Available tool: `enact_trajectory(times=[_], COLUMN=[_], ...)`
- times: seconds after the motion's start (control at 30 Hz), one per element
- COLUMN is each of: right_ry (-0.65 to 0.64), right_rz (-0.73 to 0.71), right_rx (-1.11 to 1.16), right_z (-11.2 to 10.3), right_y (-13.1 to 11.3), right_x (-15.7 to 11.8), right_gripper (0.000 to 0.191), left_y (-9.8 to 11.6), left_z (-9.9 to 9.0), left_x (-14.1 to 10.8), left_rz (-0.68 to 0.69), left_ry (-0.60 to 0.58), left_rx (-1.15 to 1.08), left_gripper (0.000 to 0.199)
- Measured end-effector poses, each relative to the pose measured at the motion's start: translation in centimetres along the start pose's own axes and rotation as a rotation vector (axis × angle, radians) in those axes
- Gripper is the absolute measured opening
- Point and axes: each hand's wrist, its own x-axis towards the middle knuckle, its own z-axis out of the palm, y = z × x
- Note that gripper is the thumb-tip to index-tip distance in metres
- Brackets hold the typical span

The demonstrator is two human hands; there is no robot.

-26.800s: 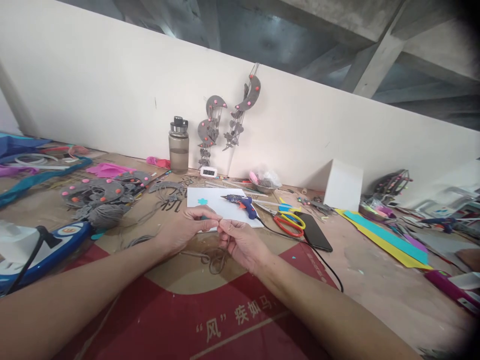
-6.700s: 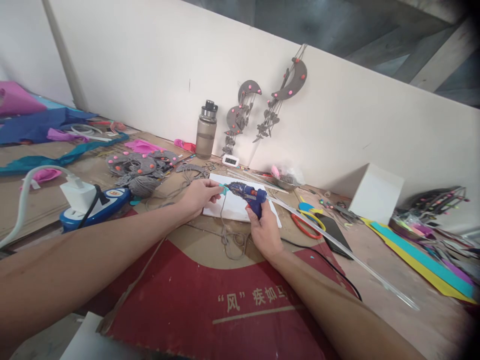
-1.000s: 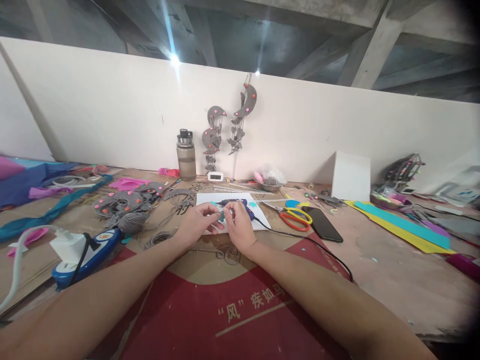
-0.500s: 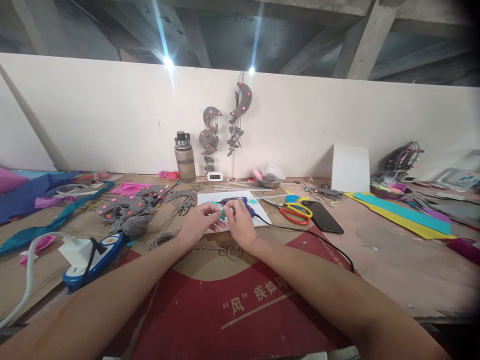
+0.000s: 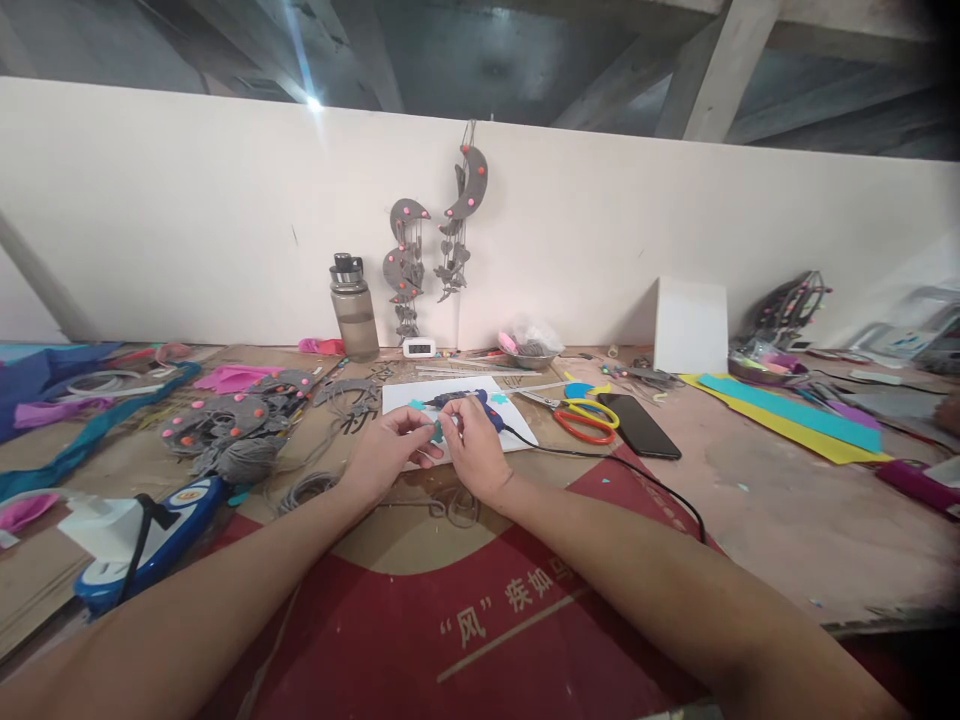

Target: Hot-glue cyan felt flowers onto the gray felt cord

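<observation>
Between the fingertips of my left hand (image 5: 390,445) and my right hand (image 5: 474,447) is a small teal felt piece (image 5: 437,432); its full shape is partly covered by the fingers. Both hands are closed in a pinch on it, above a white board (image 5: 397,395). Just behind my right hand lies a blue glue gun (image 5: 489,412), its black cord trailing right. Two light teal flower-like cutouts rest on the board, one cutout (image 5: 500,398) at the right and another cutout (image 5: 416,404) at the left.
Scissors with red and yellow handles (image 5: 585,425) and a black phone (image 5: 639,425) lie to the right. Grey yarn and felt moons (image 5: 225,425), a blue power strip (image 5: 161,540) and a water bottle (image 5: 354,310) stand left. Grey moon hangings (image 5: 469,185) hang on the wall.
The view has shifted, so most things sit slightly further left in the picture. Both hands keep their pinch on the teal piece, with little change in pose.
</observation>
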Motion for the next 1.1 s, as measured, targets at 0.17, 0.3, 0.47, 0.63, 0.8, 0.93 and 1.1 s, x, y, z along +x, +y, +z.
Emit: enact_trajectory(times=[0.17,0.3,0.47,0.63,0.8,0.93,1.1], right_ry=[-0.018,-0.018,-0.013,-0.011,-0.004,-0.004,-0.008], right_rz=[0.007,-0.001,-0.009,0.006,0.003,0.007,0.008], right_rx=[0.003,0.005,0.008,0.004,0.006,0.017,0.020], right_z=[0.08,0.26,0.33,0.23,0.29,0.37,0.39], right_y=[0.14,0.31,0.32,0.15,0.00,0.02,0.16], right_x=[0.09,0.08,0.08,0.04,0.01,0.02,0.08], right_gripper=[0.015,0.015,0.014,0.015,0.014,0.012,0.012], left_y=[-0.18,-0.26,-0.15,-0.09,0.16,0.26,-0.31], left_z=[0.09,0.03,-0.03,0.02,0.08,0.04,-0.14], left_x=[0.11,0.19,0.12,0.08,0.04,0.03,0.28], left_rz=[-0.010,-0.036,-0.014,-0.010,-0.025,-0.025,-0.027], left_ry=[0.020,0.022,0.028,0.009,-0.001,0.012,0.013], left_rx=[-0.012,-0.024,-0.030,-0.039,-0.025,-0.029,-0.022], left_gripper=[0.029,0.027,0.025,0.025,0.025,0.025,0.026])
